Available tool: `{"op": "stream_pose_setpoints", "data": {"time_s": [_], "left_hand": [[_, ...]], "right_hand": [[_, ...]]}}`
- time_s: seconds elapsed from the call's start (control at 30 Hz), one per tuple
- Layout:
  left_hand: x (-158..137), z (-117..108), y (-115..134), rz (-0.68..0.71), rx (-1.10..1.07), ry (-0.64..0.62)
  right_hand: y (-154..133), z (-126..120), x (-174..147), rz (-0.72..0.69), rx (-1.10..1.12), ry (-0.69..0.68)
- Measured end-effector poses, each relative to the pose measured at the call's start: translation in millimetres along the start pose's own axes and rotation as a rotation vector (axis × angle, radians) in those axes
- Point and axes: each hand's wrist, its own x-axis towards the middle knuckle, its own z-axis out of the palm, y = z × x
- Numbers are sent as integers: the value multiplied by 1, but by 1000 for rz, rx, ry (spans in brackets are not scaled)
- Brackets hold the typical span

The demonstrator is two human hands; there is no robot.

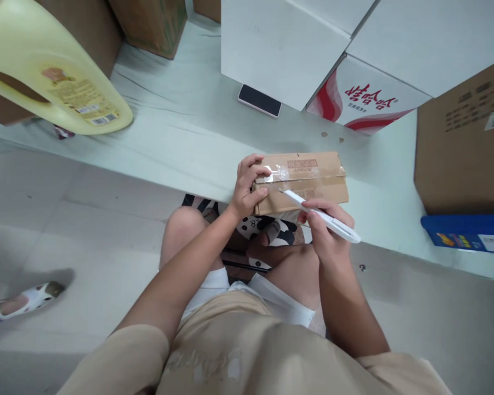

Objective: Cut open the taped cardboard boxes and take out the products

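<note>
A small brown cardboard box point(325, 186) with clear tape along its top seam lies at the front edge of the pale green tabletop. My left hand point(247, 186) grips the box's left end, fingers over the top and thumb on the near side. In my right hand point(331, 233) is a white utility knife point(333, 222), held between thumb and fingers. Its thin blade points left and meets the box top near the seam, close to my left thumb; whether it has cut in I cannot tell.
A black-and-white phone-like device point(259, 100) lies beyond the box. White cartons point(280, 49) stand at the back, with a large brown carton point(461, 148) and a blue package point(465, 231) at right. A big yellow jug point(61, 77) stands at left. Another person's foot point(28, 302) shows on the floor.
</note>
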Motion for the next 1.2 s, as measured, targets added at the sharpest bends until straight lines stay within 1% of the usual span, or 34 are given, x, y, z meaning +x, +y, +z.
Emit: {"op": "stream_pose_setpoints", "data": {"time_s": [0.23, 0.33, 0.43, 0.63, 0.8, 0.87, 1.03, 1.1, 1.2], "left_hand": [[0, -1, 2, -72, 25, -40], [0, 0, 1, -62, 16, -31], [1, 0, 1, -49, 5, -25], [2, 1, 2, -18, -25, 8], [2, 1, 0, -44, 17, -19], [2, 0, -1, -34, 3, -21], [1, -1, -4, -27, -21, -19], [1, -1, -5, -41, -9, -19], [1, -1, -6, -42, -16, -9]], "right_hand": [[0, 10, 9, 35, -80, -20], [1, 10, 13, 43, -82, -17], [7, 1, 17, 69, -46, 3], [27, -29, 26, 148, -53, 200], [40, -52, 33, 194, -19, 205], [44, -58, 36, 197, 2, 212], [55, -66, 46, 140, 104, 327], [57, -67, 51, 151, 126, 318], [59, -68, 58, 146, 144, 267]]}}
